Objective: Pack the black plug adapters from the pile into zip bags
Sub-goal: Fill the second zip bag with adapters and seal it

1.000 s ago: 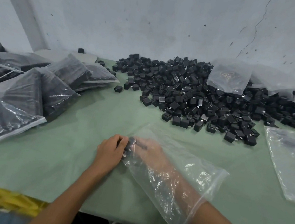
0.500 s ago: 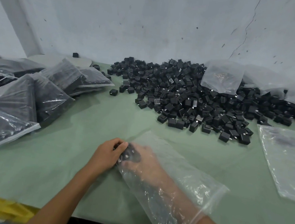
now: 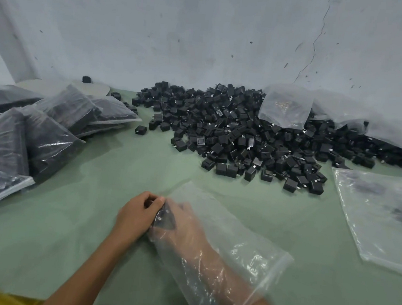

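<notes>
A: Largest item first?
B: Green desk (image 3: pixel 86 230). It carries everything, and both hands rest on its near part.
A: Next?
B: Pile of black plug adapters (image 3: pixel 245 136), well beyond the hands and off to their right, against the wall (image 3: pixel 181 34). One clear bag (image 3: pixel 285 106) lies on the pile's far side.
A: Packed stock?
B: Filled bags (image 3: pixel 38 133), leaning on one another, well apart to the left of the left hand. Flat empty bags (image 3: pixel 379 216) lie to the right of the right hand, apart from it.
A: The working bag?
B: Zip bag (image 3: pixel 230 249) sleeves the right forearm. Its open mouth is toward the elbow and its closed end is at the fingertips.
A: Hands?
B: Right hand (image 3: pixel 185 220) is inside the bag, fingers curled round a few adapters (image 3: pixel 165 219) at the closed end. Left hand (image 3: pixel 138 213) is outside, fingers curled, pinching that same end through the plastic. The two hands meet there.
A: Smallest?
B: One loose adapter (image 3: pixel 140 129), beyond the left hand, between the filled bags and the pile.
</notes>
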Demonstrator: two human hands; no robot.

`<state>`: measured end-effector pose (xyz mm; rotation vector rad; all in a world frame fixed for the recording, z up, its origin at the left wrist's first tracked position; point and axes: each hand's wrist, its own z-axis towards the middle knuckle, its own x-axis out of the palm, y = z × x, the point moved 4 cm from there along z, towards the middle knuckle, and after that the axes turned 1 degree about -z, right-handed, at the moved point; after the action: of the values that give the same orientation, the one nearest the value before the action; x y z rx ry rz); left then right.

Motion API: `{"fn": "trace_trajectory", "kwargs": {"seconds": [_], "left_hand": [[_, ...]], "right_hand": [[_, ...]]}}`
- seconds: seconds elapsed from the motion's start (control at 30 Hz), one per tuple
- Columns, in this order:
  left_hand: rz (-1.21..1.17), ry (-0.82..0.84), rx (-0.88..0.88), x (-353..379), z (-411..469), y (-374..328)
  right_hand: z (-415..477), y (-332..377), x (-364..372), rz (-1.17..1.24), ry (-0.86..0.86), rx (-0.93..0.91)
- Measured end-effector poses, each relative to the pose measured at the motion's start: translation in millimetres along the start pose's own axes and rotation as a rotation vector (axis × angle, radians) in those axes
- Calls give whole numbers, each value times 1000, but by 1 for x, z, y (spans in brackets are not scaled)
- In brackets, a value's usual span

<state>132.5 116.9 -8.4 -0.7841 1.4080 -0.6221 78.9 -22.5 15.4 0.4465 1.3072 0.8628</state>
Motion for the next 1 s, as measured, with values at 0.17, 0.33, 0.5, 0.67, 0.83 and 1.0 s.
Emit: {"fn": "trace_trajectory", "kwargs": {"seconds": [0.17, 0.33, 0.5, 0.67, 0.83, 1.0], "left_hand": [[-40, 42, 0, -1, -1, -1], [-66, 66, 8, 1, -1, 1], [-76, 60, 7, 2, -1, 4], [-132, 64, 0, 5, 0, 7], [-170, 63, 20, 7, 1, 11], [-215, 71, 18, 8, -1, 8]], "right_hand": [[-6, -7, -14, 181, 148, 55], [-38, -42, -51, 144, 264, 124], [-100, -66, -145, 238, 287, 261], [-144, -59, -235, 239, 294, 290], [-82, -58, -267, 105, -119, 195], [38, -80, -197, -512, 89, 88]]}}
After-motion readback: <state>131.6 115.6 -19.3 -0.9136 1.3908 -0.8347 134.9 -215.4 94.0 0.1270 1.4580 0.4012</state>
